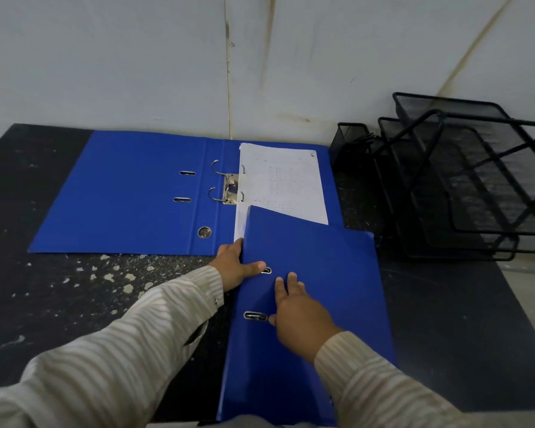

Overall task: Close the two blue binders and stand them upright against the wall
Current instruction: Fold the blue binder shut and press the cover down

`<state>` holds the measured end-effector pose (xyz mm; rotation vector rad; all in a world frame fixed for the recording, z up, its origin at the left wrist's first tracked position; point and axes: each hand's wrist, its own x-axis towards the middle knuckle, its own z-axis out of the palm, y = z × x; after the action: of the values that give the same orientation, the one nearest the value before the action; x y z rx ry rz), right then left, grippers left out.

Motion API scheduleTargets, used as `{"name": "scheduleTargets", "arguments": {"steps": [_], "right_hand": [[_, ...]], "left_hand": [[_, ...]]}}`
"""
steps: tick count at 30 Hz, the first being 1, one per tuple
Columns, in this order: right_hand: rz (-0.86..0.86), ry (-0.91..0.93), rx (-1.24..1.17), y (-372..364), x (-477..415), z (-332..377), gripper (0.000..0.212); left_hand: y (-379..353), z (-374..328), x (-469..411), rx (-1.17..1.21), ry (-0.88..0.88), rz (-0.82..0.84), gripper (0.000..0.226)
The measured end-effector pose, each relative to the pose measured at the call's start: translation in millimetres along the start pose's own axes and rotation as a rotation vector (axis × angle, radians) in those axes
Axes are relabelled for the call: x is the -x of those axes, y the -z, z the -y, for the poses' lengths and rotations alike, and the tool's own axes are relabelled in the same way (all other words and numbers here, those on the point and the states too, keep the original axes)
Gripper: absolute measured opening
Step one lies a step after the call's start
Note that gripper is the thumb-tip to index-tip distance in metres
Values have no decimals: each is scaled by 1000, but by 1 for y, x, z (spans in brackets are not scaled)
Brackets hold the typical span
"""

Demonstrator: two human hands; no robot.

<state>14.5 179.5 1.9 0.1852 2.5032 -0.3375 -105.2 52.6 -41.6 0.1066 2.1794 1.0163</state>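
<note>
An open blue binder (124, 193) lies flat on the dark table by the wall, its metal rings (226, 186) exposed and white sheets (284, 183) on its right half. A second blue binder (328, 273) lies closed in front, its far corner overlapping the open one's papers. My left hand (235, 267) grips the closed binder's left spine edge, thumb on the cover near a slot. My right hand (297, 313) rests flat on the cover, fingers spread, beside the lower slot.
A black mesh paper tray rack (476, 180) stands at the right against the wall (136, 63), with a small mesh holder (351, 140) beside it. The table (74, 298) is dark and speckled with chipped paint on the left.
</note>
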Motion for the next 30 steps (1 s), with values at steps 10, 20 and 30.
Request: {"name": "scheduleTargets", "arguments": {"steps": [10,20,30], "right_hand": [[1,-29,13,-1,-1,3,72],[-16,-15,-12,-1,0,2,73],[-81,33,24,-21,19,-2,59]], "left_hand": [[-3,-39,6,-341,119,-98,78],[0,-46,3,-352,149,-33,82],[-20,-27,19,-257,58,-173,90]]}}
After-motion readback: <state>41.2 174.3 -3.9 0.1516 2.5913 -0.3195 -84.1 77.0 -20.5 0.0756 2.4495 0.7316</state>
